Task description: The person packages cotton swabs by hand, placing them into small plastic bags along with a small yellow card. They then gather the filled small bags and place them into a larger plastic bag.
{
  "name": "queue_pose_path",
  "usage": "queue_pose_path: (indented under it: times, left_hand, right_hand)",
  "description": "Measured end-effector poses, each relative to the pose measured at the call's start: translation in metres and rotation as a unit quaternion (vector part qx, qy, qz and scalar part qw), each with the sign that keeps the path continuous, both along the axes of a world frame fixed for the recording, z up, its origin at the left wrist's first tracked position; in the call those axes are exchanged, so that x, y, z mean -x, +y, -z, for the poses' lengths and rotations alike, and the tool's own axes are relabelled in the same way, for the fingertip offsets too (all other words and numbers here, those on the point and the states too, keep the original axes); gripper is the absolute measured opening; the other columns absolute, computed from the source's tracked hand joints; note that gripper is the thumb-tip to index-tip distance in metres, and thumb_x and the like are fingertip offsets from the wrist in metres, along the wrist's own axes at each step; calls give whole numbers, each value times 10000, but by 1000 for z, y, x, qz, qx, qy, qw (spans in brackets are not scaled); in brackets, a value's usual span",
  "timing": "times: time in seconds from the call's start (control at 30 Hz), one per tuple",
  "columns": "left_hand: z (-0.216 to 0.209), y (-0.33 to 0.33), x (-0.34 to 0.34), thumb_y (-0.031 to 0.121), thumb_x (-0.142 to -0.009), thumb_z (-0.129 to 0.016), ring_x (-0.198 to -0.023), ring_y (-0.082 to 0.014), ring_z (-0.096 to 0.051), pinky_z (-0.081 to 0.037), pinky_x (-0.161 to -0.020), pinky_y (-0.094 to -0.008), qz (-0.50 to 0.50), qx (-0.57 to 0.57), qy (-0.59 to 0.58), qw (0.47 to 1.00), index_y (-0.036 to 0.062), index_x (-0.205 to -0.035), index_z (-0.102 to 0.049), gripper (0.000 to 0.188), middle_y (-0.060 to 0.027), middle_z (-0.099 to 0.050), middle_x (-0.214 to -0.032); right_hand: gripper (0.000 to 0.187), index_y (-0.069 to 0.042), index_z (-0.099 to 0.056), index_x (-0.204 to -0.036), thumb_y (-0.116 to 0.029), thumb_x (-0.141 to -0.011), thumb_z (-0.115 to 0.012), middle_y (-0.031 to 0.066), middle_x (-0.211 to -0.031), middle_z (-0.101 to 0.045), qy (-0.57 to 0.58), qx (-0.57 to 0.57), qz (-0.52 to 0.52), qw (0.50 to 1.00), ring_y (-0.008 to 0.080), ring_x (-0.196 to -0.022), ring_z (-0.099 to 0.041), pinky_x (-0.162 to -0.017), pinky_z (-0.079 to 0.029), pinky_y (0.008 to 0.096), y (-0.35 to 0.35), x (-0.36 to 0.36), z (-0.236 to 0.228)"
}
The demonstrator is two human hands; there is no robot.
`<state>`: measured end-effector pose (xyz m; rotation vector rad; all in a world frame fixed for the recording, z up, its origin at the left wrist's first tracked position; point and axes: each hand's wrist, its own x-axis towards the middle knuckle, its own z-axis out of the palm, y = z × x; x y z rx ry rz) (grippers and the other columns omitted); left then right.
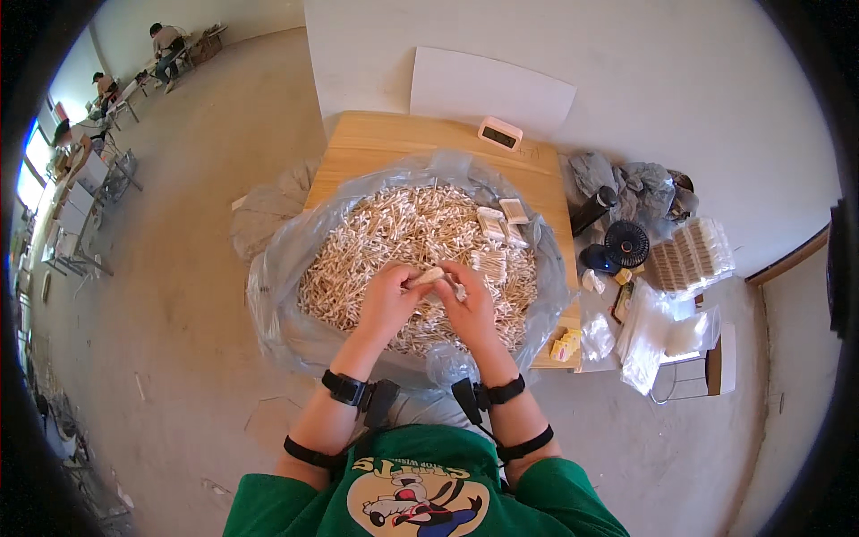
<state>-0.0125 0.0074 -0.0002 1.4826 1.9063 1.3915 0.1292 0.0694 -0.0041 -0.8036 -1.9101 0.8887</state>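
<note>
A large clear plastic bag lies spread wide on the table, heaped with loose cotton swabs. Over the middle of the heap, my left hand and my right hand meet with fingers closed around a small bundle of cotton swabs. My fingers cover much of this bundle. Just beyond my right hand, a row of aligned swabs rests on the heap. Several packed bundles of swabs sit at the heap's far right.
A pink digital clock stands at the back of the wooden table. To the right are a black bottle, a small fan, stacked swab packs and clear plastic bags. Other people sit at tables far left.
</note>
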Motion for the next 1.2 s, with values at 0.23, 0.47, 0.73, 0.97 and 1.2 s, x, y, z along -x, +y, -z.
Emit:
queue_pose_path:
  times: [0.23,0.47,0.73,0.97,1.2]
  left_hand:
    - [3,-3,-6,99,-738,-731,-627,-129,-508,-398,-554,-259,-1,-5,-69,998,7,-765,-628,141,-47,-549,-707]
    - [12,0,-7,134,-770,-721,-588,-116,-520,-411,-546,-263,-40,-15,-165,985,5,-757,-637,155,-46,-587,-666]
    - [19,7,-8,170,-883,-608,-575,-87,-529,-410,-513,-253,-148,-92,-177,969,-14,-804,-571,204,-38,-576,-633]
    - [30,-3,-2,307,-904,-576,-603,-100,-536,-424,-557,-252,-66,7,-305,950,11,-801,-574,314,-41,-575,-652]
    - [34,13,-3,312,-857,-618,-490,-287,-451,-356,-487,-378,-127,37,-40,990,-9,-643,-499,403,-156,-494,-553]
  right_hand:
    - [111,-11,-629,-928,-108,-880,-602,25,-785,-618,104,220,-33,969,90,-724,-555,-666,-453,240,1,4,15]
    - [119,0,-625,-895,-109,-905,-575,0,-798,-618,181,274,-25,944,72,-756,-550,-713,-447,225,1,9,17]
    - [289,-26,-531,-1075,-287,-974,-458,37,-911,-581,200,398,-19,895,118,-811,-532,-702,-454,265,-9,5,35]
    - [267,-46,-543,-989,-300,-971,-462,-7,-723,-532,67,210,100,970,65,-670,-501,-540,-421,223,-1,-1,51]
    - [281,-28,-592,-916,-278,-968,-475,-15,-666,-520,33,233,79,969,33,-629,-452,-560,-382,216,7,1,63]
